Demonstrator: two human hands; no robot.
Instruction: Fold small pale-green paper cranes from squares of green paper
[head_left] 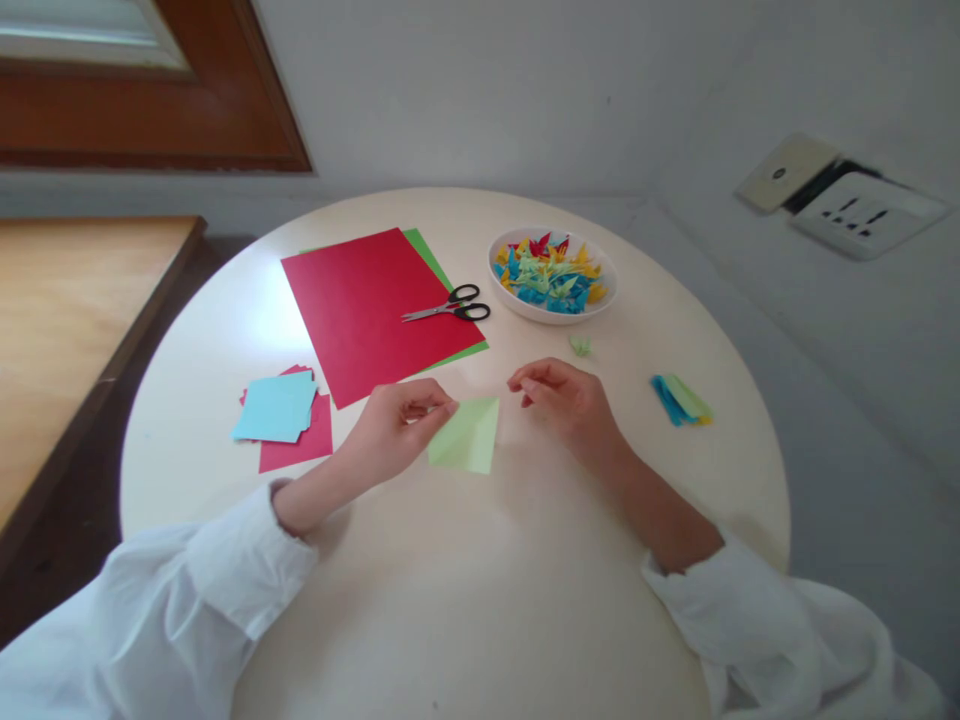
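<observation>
Between thumb and fingers, my left hand (405,420) pinches the upper left corner of a pale green square of paper (472,440). Faint creases show on the square, which hangs tilted above the table. To its right, my right hand (562,400) is raised with fingers bent and a little apart, touching nothing. A small folded pale green paper piece (580,346) lies just beyond my right hand. Farther back, a white bowl (551,318) holds many small folded paper cranes in red, yellow, blue and green.
Scissors (450,304) with black handles lie on a large red sheet (360,310), over a green sheet (424,250). Light blue squares (277,407) and red squares (315,440) are at the left. Small coloured papers (679,400) lie right on the round white table (480,600).
</observation>
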